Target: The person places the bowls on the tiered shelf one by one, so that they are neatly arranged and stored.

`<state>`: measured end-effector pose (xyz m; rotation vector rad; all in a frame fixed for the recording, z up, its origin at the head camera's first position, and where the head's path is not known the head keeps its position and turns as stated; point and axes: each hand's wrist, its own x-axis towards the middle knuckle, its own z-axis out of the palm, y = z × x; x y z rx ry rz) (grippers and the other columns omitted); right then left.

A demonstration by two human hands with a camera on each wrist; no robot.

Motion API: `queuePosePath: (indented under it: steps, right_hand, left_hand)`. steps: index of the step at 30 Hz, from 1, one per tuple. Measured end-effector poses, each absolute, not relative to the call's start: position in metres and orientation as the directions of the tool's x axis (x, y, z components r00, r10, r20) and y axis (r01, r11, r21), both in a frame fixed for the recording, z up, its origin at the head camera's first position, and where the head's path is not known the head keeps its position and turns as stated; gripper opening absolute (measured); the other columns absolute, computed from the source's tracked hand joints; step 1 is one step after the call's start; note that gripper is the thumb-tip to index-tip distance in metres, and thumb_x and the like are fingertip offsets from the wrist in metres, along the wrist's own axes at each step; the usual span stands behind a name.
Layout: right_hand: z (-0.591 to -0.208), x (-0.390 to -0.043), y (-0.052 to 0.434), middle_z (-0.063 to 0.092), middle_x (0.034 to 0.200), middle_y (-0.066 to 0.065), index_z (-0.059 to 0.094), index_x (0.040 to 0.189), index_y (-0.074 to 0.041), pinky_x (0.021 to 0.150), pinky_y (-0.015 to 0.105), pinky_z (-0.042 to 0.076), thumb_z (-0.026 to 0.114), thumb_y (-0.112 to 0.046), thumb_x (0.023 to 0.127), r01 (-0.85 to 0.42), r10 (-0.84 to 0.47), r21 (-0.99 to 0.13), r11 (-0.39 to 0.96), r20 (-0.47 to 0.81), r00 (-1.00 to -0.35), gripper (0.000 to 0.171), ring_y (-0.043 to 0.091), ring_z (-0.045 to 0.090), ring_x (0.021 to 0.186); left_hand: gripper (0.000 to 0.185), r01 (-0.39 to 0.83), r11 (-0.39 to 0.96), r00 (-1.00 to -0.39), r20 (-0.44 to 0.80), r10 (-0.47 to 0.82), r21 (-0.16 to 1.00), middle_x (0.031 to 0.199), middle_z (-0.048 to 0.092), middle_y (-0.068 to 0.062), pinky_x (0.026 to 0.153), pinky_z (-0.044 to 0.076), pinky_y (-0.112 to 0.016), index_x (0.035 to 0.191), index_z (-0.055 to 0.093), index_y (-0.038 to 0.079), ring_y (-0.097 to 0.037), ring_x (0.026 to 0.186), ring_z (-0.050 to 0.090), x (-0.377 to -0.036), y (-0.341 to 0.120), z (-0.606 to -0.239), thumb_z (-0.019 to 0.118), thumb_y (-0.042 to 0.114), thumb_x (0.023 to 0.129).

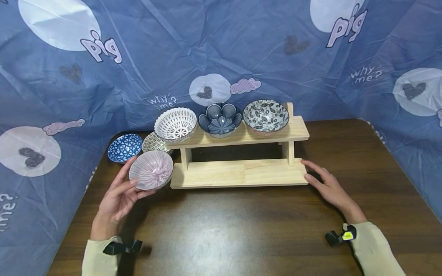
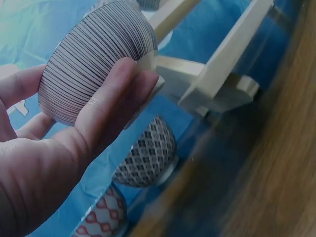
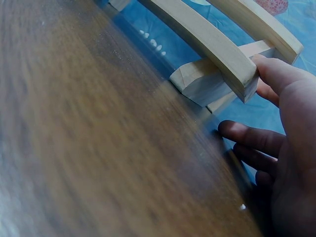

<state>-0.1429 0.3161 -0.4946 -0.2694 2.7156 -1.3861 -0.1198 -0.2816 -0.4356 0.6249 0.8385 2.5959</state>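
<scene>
My left hand (image 1: 117, 201) grips a bowl (image 1: 150, 170) with thin stripes and a purplish inside, holding it up beside the left end of a two-tier wooden shelf (image 1: 238, 172). In the left wrist view, fingers wrap the striped outer wall of this bowl (image 2: 94, 64). The inside of the bowl faces up toward the head camera. At the shelf's other end my right hand (image 1: 329, 189) touches the end of the lower board with thumb and forefinger. The right wrist view has the thumb against the board's end (image 3: 247, 81), the other fingers extended low near the tabletop.
On the upper board stand a white patterned bowl (image 1: 176, 124), a dark petal-shaped bowl (image 1: 221, 120) and a leaf-patterned bowl (image 1: 266, 117). Behind my left hand, a blue triangle-patterned bowl (image 1: 125, 147) and a small-patterned bowl (image 1: 155, 142) rest on the brown table (image 1: 224, 230). A blue cloth (image 1: 221, 50) hangs behind.
</scene>
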Motion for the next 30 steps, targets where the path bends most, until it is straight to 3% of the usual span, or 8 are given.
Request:
queuePosePath:
  steps: [6, 14, 30]
  right_hand:
    - [-0.495, -0.142, 0.316, 0.042, 0.156, 0.018, 0.042, 0.152, -0.016, 0.109, 0.066, 0.032, 0.052, -0.029, 0.105, -0.151, -0.196, -0.805, 0.574, 0.044, -0.980, 0.051, 0.040, 0.039, 0.136]
    - [-0.496, -0.142, 0.316, 0.044, 0.155, 0.018, 0.043, 0.152, -0.016, 0.109, 0.064, 0.032, 0.052, -0.028, 0.105, -0.162, -0.193, -0.802, 0.576, 0.059, -0.979, 0.050, 0.037, 0.040, 0.134]
    - [-0.496, -0.143, 0.315, 0.044, 0.155, 0.021, 0.043, 0.151, -0.014, 0.109, 0.066, 0.031, 0.051, -0.030, 0.105, -0.161, -0.193, -0.797, 0.582, 0.056, -0.980, 0.050, 0.040, 0.041, 0.133]
  left_hand:
    - [0.071, -0.197, -0.756, -0.833, 0.300, 0.465, 0.624, 0.155, 0.035, -0.014, 0.101, 0.053, -0.059, 0.162, 0.007, 0.015, -0.044, 0.129, 0.056, -0.117, -0.272, -0.428, 0.013, -0.016, 0.099]
    - [0.070, -0.221, -0.732, -0.829, 0.272, 0.489, 0.644, 0.152, 0.039, -0.016, 0.099, 0.055, -0.057, 0.161, 0.015, 0.016, -0.042, 0.127, 0.059, -0.114, -0.259, -0.422, 0.014, -0.015, 0.099]
    - [0.071, -0.225, -0.645, -0.862, 0.160, 0.482, 0.730, 0.149, 0.037, -0.010, 0.095, 0.058, -0.054, 0.160, 0.019, 0.020, -0.036, 0.122, 0.063, -0.117, -0.228, -0.417, 0.021, -0.015, 0.099]
